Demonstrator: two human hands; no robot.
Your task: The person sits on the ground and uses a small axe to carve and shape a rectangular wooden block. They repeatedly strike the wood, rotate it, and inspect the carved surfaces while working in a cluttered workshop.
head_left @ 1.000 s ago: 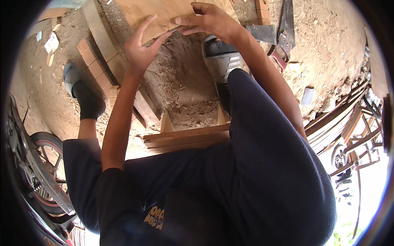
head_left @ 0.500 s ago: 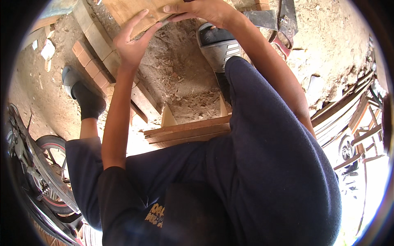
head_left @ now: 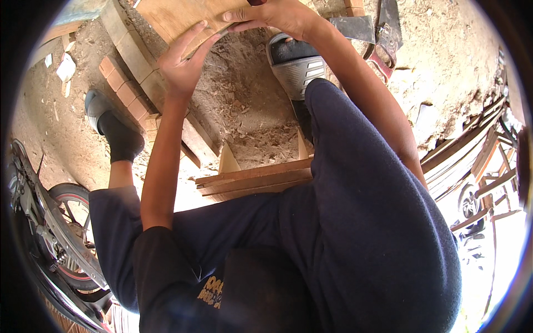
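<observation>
A flat, light-brown wooden board [head_left: 186,19] fills the top middle and runs out of the picture there. My left hand [head_left: 184,65] holds its near edge, the thumb and fingers on either side of that edge. My right hand [head_left: 280,18] grips the same edge farther right, thumb on the upper face and fingers below. A small dark red thing shows beside the right hand at the top rim; its kind cannot be made out. The board's far end is out of view.
A saw-like tool [head_left: 388,33] and a grey metal blade [head_left: 355,28] lie right of my sandalled foot [head_left: 297,61]. Wooden beams [head_left: 130,41] and bricks [head_left: 125,89] run along the left. I sit astride a plank bench [head_left: 255,178]. A motorcycle [head_left: 69,238] stands lower left; timber [head_left: 466,136] is stacked right.
My left hand has slid a little right along the board's edge, closer to my right hand. The board has shifted slightly, and the dark red thing has come into view.
</observation>
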